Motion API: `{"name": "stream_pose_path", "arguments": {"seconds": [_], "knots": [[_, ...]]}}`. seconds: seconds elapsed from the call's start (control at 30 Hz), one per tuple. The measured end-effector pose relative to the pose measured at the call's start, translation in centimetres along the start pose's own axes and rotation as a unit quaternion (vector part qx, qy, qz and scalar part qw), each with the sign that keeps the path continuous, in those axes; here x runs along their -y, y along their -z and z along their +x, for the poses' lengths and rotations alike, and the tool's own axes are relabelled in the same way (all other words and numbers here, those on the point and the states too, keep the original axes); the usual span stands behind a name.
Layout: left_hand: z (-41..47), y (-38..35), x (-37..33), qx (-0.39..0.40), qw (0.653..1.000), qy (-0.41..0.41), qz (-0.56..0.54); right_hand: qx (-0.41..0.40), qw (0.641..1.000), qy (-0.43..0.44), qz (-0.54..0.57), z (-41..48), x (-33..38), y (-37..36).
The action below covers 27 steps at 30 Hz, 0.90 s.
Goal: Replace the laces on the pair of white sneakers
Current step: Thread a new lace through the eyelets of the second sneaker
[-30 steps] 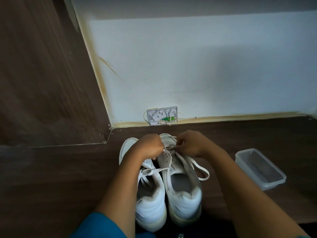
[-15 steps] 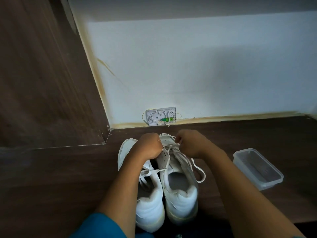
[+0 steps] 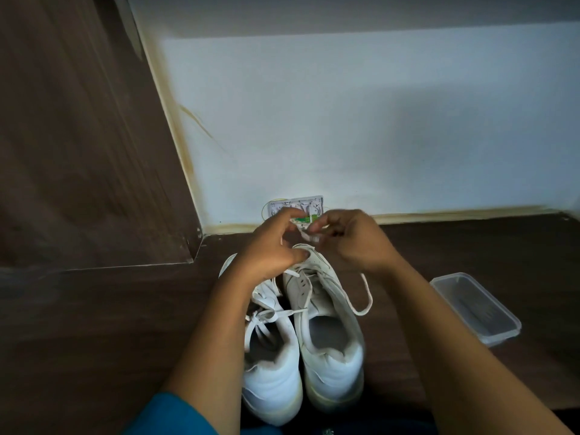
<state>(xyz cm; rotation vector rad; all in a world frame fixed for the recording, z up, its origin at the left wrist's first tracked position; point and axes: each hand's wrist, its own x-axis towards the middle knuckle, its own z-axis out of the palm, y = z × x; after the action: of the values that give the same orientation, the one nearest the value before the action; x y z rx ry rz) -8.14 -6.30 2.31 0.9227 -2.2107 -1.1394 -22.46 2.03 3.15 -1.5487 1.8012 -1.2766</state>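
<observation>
Head view: the right grip (image 3: 354, 243) pinches one end of a white lace (image 3: 366, 298) between curled fingertips, held just above the toe of the right sneaker (image 3: 329, 340). From under that wrist the lace drops in a loose loop over the sneaker's outer side onto the counter (image 3: 110, 324) and runs back up toward the eyelets. The left grip (image 3: 270, 249) is curved into a C, thumb tip resting on the right sneaker's toe and forefinger arched above it. A thin white strand shows by its palm, but I cannot tell whether it holds the strand. Several eyelets on the right sneaker's upper show bare.

The left sneaker (image 3: 270, 372) stands touching the right one, partly under the left forearm, with its laces crossed and slack over the tongue. Both sneakers sit midway along the counter, heels toward the near edge and toes toward the back edge.

A clear plastic container (image 3: 477, 309) lies to the right, well apart from the sneakers and toward the counter's right end. Behind the hands, a small white wall box (image 3: 314, 204) is fixed low on the pale wall (image 3: 345, 120) at the back edge. A dark wooden panel (image 3: 78, 136) rises at the left. A blue sleeve (image 3: 169, 416) shows at the bottom.
</observation>
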Motion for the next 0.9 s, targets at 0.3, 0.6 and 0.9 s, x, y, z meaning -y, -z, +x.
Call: {"name": "stream_pose_path", "arguments": {"seconds": [0.3, 0.6, 0.9], "knots": [[-0.4, 0.7, -0.1, 0.01, 0.995, 0.003, 0.095, 0.024, 0.997, 0.028, -0.066, 0.2, 0.4, -1.4], [-0.4, 0.9, 0.2, 0.082, 0.993, 0.079, 0.031, 0.047, 0.999, -0.004, 0.027, -0.1, 0.9, -2.1], [-0.5, 0.8, 0.9, 0.079, 0.985, 0.149, -0.035, 0.056, 0.942, -0.068, -0.324, 0.4, 0.2, -1.8]]}}
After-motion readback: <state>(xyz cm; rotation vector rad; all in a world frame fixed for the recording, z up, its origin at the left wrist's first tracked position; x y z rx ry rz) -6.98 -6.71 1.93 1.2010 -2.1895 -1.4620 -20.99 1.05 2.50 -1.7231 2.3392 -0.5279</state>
